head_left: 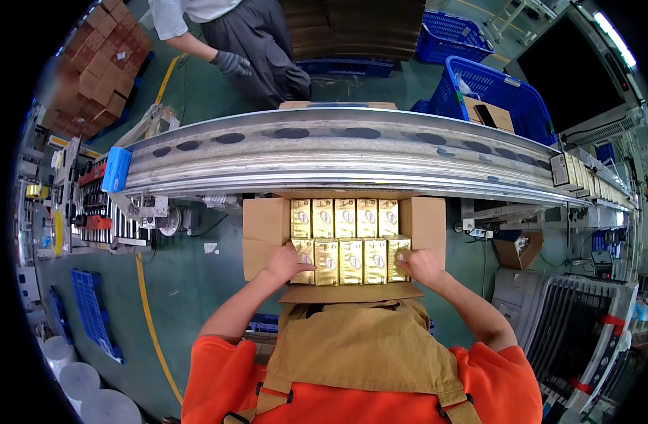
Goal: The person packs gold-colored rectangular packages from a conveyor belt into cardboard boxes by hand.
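Green floor (193,272) surrounds the open cardboard box (428,226). At its near half, the hands stand well apart: left hand (284,263) at the left wall, right hand (423,264) at the right, both touching end cartons; whether they grip, I cannot tell. Between them, inside the box, lies the near row of gold cartons (351,263); another row sits behind. Beyond the box runs a metal conveyor (394,168).

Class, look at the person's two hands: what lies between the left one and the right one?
In the head view, the near row of five gold boxes, inside the open carton, lies between the left hand and the right hand.
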`<state>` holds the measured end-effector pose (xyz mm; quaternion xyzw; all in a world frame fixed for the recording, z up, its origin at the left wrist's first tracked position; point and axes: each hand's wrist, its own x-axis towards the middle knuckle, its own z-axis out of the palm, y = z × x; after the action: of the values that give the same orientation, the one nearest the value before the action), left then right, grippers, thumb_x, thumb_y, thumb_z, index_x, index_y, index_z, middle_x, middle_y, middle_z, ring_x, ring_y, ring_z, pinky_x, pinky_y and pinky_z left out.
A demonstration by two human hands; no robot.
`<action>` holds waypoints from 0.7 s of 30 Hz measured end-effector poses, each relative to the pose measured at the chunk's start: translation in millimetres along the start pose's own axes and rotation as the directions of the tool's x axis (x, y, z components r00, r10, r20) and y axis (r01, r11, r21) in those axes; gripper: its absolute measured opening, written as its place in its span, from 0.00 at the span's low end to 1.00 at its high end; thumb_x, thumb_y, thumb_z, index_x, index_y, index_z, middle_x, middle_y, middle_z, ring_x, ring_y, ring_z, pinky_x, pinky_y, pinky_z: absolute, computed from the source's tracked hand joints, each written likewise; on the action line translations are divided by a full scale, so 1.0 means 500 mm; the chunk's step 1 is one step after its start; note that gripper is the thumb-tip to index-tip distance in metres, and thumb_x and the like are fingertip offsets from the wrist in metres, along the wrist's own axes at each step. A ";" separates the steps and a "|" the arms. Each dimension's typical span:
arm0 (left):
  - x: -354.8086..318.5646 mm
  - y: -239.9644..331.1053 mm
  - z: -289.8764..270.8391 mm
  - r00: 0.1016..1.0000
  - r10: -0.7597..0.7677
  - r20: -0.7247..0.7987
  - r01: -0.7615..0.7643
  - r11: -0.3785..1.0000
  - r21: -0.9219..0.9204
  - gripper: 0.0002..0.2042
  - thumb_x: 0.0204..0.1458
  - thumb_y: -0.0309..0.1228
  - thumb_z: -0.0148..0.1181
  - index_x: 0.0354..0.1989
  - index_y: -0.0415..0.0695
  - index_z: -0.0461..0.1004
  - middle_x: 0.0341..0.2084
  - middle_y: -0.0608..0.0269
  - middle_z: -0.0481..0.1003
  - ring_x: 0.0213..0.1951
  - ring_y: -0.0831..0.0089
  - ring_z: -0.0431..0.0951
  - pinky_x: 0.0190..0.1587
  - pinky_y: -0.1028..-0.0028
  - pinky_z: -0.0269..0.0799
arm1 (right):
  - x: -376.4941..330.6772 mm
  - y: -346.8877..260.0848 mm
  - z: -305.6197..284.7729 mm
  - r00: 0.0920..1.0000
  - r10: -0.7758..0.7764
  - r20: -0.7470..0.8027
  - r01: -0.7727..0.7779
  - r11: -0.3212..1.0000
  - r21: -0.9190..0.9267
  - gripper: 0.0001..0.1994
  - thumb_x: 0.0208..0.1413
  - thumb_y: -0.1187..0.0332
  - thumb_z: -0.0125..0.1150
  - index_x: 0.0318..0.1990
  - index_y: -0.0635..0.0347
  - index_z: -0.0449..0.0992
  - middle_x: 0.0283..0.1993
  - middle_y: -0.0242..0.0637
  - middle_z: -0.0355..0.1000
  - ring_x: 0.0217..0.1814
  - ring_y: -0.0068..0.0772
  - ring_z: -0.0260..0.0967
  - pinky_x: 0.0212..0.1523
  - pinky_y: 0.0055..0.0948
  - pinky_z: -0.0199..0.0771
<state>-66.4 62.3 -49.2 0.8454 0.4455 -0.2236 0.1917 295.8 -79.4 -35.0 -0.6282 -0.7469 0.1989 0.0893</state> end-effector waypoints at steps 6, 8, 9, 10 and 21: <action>-0.041 -0.024 -0.025 0.980 0.154 -0.122 -0.155 0.988 0.007 0.27 0.46 0.59 0.55 0.22 0.41 0.73 0.17 0.51 0.75 0.23 0.54 0.77 0.27 0.61 0.72 | 0.099 -0.120 -0.044 0.947 -0.177 0.268 0.198 0.979 -0.050 0.36 0.51 0.48 0.59 0.65 0.55 0.56 0.64 0.52 0.53 0.66 0.52 0.51 0.56 0.50 0.57; -0.040 -0.045 0.001 0.976 0.210 -0.054 -0.206 0.977 0.059 0.24 0.52 0.55 0.51 0.22 0.43 0.74 0.17 0.52 0.74 0.23 0.53 0.76 0.26 0.58 0.71 | 0.070 -0.098 0.023 0.921 -0.309 0.236 0.344 0.931 -0.125 0.39 0.53 0.41 0.52 0.68 0.47 0.49 0.70 0.54 0.43 0.71 0.54 0.42 0.64 0.56 0.47; -0.041 -0.053 0.011 0.959 0.284 0.013 -0.284 0.957 0.060 0.23 0.53 0.53 0.50 0.22 0.45 0.74 0.17 0.52 0.74 0.23 0.54 0.76 0.27 0.56 0.71 | 0.066 -0.080 0.053 0.915 -0.367 0.167 0.381 0.923 -0.058 0.39 0.52 0.41 0.52 0.68 0.45 0.50 0.70 0.54 0.42 0.72 0.55 0.41 0.64 0.57 0.46; -0.046 -0.046 0.004 0.954 0.298 0.019 -0.299 0.951 0.080 0.22 0.54 0.51 0.50 0.23 0.44 0.75 0.18 0.51 0.74 0.24 0.56 0.77 0.28 0.56 0.73 | 0.065 -0.063 0.067 0.908 -0.408 0.092 0.411 0.912 -0.009 0.39 0.52 0.40 0.52 0.68 0.44 0.50 0.70 0.54 0.42 0.72 0.55 0.39 0.64 0.58 0.46; 0.105 0.330 -0.390 0.641 0.273 -0.717 -0.581 0.784 -0.221 0.09 0.51 0.33 0.60 0.24 0.42 0.73 0.18 0.57 0.69 0.21 0.60 0.71 0.24 0.64 0.65 | 0.040 0.061 -0.198 0.852 0.008 -0.524 0.075 0.988 0.137 0.24 0.50 0.58 0.62 0.52 0.60 0.68 0.61 0.51 0.57 0.67 0.53 0.49 0.64 0.49 0.51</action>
<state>138.9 112.2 103.9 0.8859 0.3018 0.2425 0.2555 357.6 -37.4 39.8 -0.6367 -0.6881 0.0755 0.3398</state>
